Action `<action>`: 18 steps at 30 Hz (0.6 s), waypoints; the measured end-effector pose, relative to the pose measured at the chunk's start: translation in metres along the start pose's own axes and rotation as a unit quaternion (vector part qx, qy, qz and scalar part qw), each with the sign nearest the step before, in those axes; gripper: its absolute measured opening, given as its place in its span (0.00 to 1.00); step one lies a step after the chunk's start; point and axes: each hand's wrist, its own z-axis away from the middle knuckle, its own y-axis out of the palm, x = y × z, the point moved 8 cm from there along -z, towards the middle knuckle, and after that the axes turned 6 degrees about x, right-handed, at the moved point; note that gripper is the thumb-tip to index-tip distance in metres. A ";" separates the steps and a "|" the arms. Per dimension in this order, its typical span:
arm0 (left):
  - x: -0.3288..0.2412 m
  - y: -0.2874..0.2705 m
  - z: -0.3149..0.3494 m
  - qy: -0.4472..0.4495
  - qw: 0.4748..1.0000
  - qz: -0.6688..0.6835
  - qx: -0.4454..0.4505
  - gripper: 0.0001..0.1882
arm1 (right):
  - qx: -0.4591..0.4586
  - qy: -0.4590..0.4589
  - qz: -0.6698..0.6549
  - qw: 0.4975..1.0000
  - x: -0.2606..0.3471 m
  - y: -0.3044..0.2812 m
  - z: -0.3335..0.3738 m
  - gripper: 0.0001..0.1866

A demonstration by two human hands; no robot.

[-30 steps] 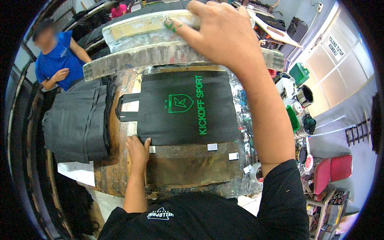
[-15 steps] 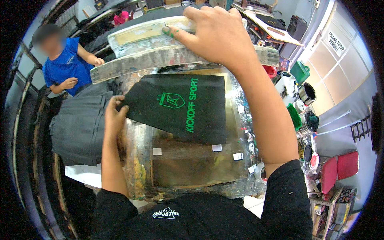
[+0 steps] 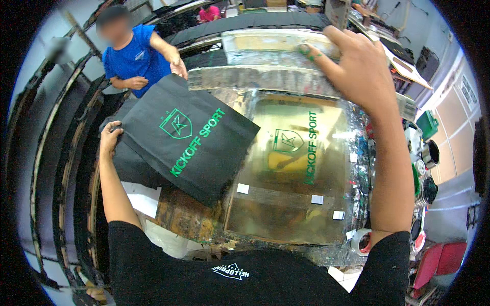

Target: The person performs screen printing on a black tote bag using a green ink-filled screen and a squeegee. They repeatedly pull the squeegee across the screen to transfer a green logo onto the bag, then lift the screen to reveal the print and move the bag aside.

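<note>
A black flat fabric piece point(image 3: 204, 158), printed with a green shield emblem and lettering, is tilted over the left side of the printing board. My left hand point(image 3: 111, 136) pinches its left edge. A co-worker's hand point(image 3: 177, 68) is at its far corner; whether it touches cannot be told. My right hand point(image 3: 357, 64) is closed over a pale, stained squeegee point(image 3: 275, 48), thumb in front and fingers over its top. The squeegee rests against the raised wooden screen frame point(image 3: 260, 79). The board's shiny printing bed point(image 3: 286, 214) carries the same green print.
Small white tabs point(image 3: 317, 199) are stuck on the bed. A tape roll point(image 3: 361, 240) lies at its right edge. Ink tubs and cans point(image 3: 427, 191) line the right side. Dark racks point(image 3: 56, 178) stand left, where a co-worker in blue point(image 3: 135, 56) stands.
The black fabric piece has moved left off the bed in my left hand, uncovering the green print. The co-worker's arm has reached toward it. My right hand keeps its hold; the view has shifted left.
</note>
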 end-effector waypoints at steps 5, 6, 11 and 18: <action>0.078 -0.069 0.041 -0.110 0.878 -0.376 -0.275 0.29 | 0.024 -0.008 -0.034 0.999 0.008 0.003 -0.004 0.31; 0.062 -0.048 0.056 -0.078 0.852 -0.392 -0.339 0.35 | 0.017 -0.009 -0.016 1.000 0.005 0.003 -0.003 0.29; -0.092 0.065 0.170 0.285 0.876 -0.285 -0.266 0.15 | 0.034 -0.004 -0.021 0.999 0.003 0.001 0.001 0.27; -0.079 0.135 0.195 0.283 0.888 -0.362 0.009 0.23 | 0.073 0.004 -0.022 0.997 0.005 0.006 -0.006 0.27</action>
